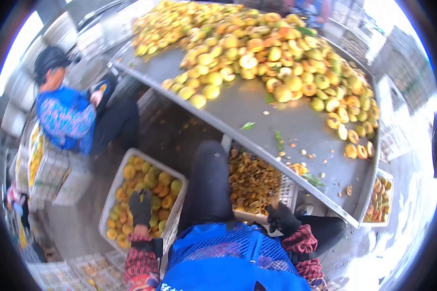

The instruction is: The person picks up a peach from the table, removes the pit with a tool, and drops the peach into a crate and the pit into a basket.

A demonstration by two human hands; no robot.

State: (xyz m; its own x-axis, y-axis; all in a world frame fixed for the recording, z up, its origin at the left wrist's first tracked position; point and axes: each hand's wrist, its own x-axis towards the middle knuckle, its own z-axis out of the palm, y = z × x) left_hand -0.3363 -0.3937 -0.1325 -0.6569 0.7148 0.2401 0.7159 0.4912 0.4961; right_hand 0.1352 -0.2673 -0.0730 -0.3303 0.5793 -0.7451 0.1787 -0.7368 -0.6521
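My left hand, in a black glove, is over a white crate of yellow peaches, many of them halved. Its fingers point down toward the fruit and stand apart, a bit of yellow showing between them. My right hand, gloved too, is closed beside my right thigh, at the near corner of a second white crate. A thin brownish thing sticks up by its fingers; I cannot tell what it is. That second crate, between my legs, holds a heap of brown peach pits.
A metal sorting table slants across in front of me, heaped with halved peaches, with leaves and scraps on its near part. At the left sits another person in blue. A peach-filled crate stands at the right; stacked crates stand at the left.
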